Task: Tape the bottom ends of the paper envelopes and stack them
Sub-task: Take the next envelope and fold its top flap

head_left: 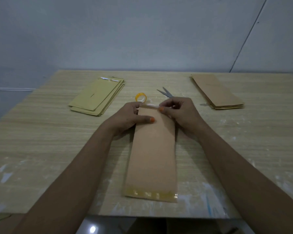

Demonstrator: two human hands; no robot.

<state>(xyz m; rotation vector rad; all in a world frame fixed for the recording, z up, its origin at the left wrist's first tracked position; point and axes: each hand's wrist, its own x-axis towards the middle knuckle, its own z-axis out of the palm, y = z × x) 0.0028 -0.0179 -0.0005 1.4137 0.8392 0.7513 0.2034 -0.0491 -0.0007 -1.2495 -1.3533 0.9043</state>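
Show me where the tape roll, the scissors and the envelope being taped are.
tape roll (141, 97): head view, on its yellow ring.
scissors (166, 93): head view, on the blades.
envelope (153, 152): head view, mid-face.

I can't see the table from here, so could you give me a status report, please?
Both hands, left and right, pressing tape strip onto envelope far end. Nothing in the way.

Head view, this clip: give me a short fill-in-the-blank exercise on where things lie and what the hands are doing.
1. Both hands, the left hand and the right hand, press a strip of tape on the far end of the ____ envelope.
2. The scissors lie just right of the tape ____.
3. The pile of yellowish envelopes lies on the table's far ____ side.
4. The brown pile lies far ____.

Missing words: brown; roll; left; right
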